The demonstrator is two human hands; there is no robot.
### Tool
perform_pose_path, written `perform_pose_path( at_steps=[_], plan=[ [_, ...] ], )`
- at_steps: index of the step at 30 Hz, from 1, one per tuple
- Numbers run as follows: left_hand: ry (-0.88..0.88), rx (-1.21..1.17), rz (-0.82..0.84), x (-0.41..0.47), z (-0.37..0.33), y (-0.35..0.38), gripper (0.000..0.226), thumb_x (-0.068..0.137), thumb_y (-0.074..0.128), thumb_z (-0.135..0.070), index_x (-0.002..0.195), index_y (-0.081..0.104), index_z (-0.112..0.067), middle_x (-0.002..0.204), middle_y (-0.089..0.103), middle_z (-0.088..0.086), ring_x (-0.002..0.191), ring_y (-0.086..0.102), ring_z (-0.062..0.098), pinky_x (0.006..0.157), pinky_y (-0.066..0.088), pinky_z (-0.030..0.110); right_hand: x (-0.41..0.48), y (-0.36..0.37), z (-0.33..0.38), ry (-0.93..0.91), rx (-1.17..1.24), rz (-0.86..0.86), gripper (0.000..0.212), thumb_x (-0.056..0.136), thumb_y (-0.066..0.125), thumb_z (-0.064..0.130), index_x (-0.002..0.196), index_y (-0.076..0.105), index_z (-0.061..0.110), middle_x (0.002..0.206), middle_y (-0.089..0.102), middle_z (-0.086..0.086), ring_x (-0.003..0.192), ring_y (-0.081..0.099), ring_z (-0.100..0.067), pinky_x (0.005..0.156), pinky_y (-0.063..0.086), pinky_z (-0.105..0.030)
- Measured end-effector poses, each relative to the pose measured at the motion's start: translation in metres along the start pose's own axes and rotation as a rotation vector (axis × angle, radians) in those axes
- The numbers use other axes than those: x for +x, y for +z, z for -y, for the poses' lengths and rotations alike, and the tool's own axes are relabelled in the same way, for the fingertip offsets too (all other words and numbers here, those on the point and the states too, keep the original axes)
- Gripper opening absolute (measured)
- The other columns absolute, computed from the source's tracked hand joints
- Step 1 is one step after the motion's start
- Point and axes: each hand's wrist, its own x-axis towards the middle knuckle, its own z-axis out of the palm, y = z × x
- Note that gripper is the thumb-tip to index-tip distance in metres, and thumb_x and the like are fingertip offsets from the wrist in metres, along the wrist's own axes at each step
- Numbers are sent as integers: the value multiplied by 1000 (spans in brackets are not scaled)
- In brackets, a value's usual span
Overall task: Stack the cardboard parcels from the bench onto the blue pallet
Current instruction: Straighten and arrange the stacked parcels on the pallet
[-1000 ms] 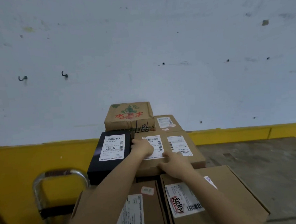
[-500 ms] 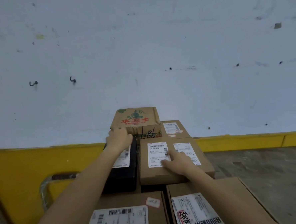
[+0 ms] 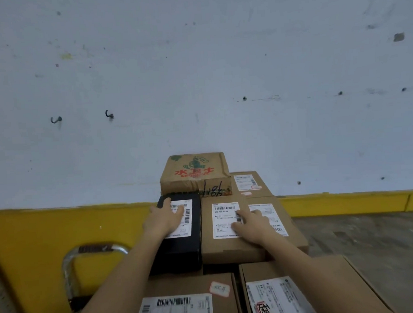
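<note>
A pile of parcels rises in front of me against the wall. My left hand [image 3: 165, 219] lies flat, fingers spread, on the white label of a black parcel [image 3: 182, 249]. My right hand [image 3: 250, 222] rests flat on the labels of a brown cardboard parcel [image 3: 230, 249] beside it. Behind them sits a worn brown box with red and green print [image 3: 194, 174] and a small labelled box [image 3: 247, 183]. Two larger cardboard parcels [image 3: 192, 300] [image 3: 312, 290] lie nearest me, partly under my forearms. No pallet or bench is visible.
A pale blue wall with a yellow lower band [image 3: 60, 228] stands close behind the pile. A curved metal trolley handle [image 3: 95, 250] is at the lower left. Grey concrete floor [image 3: 375, 242] lies to the right. Two hooks [image 3: 55, 119] stick out of the wall.
My left hand came back from the black parcel's far corner and now lies flat on its label. My right hand stays on the brown parcel. The camera moved closer and tilted down slightly.
</note>
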Motion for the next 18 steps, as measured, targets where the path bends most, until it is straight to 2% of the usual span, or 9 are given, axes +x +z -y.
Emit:
perform_pose_path(
  at_steps=[8,18],
  plan=[
    [-4,27,-63,1,5,8,63,94,21,-59,149,15,-29,147,29,23,128,40,37,98,39,42,-1,9,-3,1,24,-45,58,93,40,43,147,23,30,153,20,-9,138,20,-35,111,24,-45],
    [-14,29,-56,5,5,10,64,93,20,-60,149,12,-30,146,30,21,128,40,37,98,38,42,3,16,2,18,12,-42,59,92,37,41,148,19,29,154,19,-9,139,18,-34,111,22,-46]
  ],
)
